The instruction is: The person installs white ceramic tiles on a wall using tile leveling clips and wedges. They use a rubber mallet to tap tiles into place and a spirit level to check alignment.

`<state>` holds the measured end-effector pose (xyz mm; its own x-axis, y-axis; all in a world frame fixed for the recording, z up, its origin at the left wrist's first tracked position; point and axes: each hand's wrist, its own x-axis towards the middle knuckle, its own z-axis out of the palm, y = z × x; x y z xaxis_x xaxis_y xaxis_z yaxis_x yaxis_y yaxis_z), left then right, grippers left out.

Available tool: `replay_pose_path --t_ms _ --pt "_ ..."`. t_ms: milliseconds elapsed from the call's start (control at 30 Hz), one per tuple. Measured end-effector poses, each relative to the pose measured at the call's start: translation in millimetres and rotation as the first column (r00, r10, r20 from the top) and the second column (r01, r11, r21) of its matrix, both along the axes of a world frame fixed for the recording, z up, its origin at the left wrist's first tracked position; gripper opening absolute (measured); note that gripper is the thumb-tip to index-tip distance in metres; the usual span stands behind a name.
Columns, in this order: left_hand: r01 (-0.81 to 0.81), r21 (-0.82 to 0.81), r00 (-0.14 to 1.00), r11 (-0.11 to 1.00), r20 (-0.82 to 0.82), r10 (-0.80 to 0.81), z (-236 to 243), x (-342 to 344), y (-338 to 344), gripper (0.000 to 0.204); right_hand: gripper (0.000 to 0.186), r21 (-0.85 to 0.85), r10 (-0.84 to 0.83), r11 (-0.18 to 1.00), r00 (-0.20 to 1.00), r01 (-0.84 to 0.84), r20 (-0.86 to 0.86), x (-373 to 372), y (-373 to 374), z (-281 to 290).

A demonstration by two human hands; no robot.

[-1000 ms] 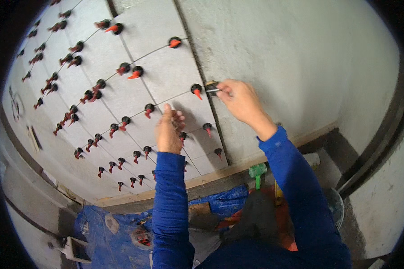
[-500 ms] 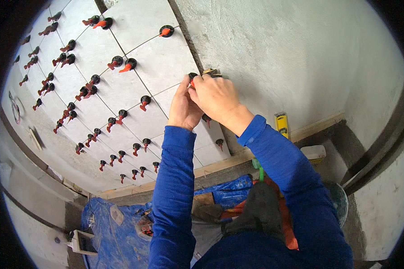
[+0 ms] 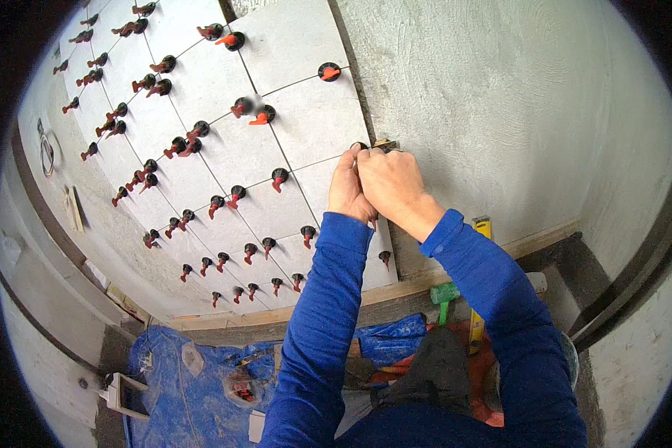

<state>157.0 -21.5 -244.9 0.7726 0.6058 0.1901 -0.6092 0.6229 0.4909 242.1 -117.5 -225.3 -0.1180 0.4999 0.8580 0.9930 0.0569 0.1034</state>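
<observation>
My left hand (image 3: 349, 188) and my right hand (image 3: 397, 181) are together at the right edge of the tiled area, fingers closed around a tile leveling clip. Only part of its black cap (image 3: 359, 146) shows above my fingers; its handle is hidden. Pale tiles (image 3: 306, 33) cover the wall to the left. Many more such clips stand at their joints, some with bright orange handles, like the upper clip (image 3: 329, 72), others dark red, like the one left of my hands (image 3: 279, 179). Just beyond my right hand, small wooden pieces (image 3: 384, 143) stick out at the tile edge.
Bare grey plaster (image 3: 485, 97) continues right of the tiles. A wooden batten (image 3: 418, 280) runs along the wall's foot. Below are a yellow spirit level (image 3: 482, 228), a green-headed mallet (image 3: 446, 293), a bucket (image 3: 571, 358), a blue tarp (image 3: 175, 396) and a bag with red pieces (image 3: 240, 384).
The view has shifted, so the wall and my hands appear farther right and slightly lower. Both hands stay at the same clip, my right hand turned a little over it.
</observation>
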Motion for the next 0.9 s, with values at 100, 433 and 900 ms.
replay_pose_path --t_ms 100,433,900 --pt "-0.012 -0.015 1.000 1.000 -0.001 0.012 -2.3 0.3 3.6 0.033 0.015 -0.021 -0.009 1.000 0.999 0.009 0.038 1.5 -0.7 -0.2" --pt "-0.315 0.379 0.798 0.870 -0.390 0.459 -0.2 -26.6 -29.5 0.046 0.024 -0.144 0.114 0.982 0.992 -0.121 -0.054 11.4 -18.2 17.6" --pt "-0.656 0.357 0.538 0.665 -0.396 0.744 -10.4 -72.6 -17.0 0.069 0.038 0.131 0.175 0.982 0.932 -0.139 -0.317 22.0 11.4 97.7"
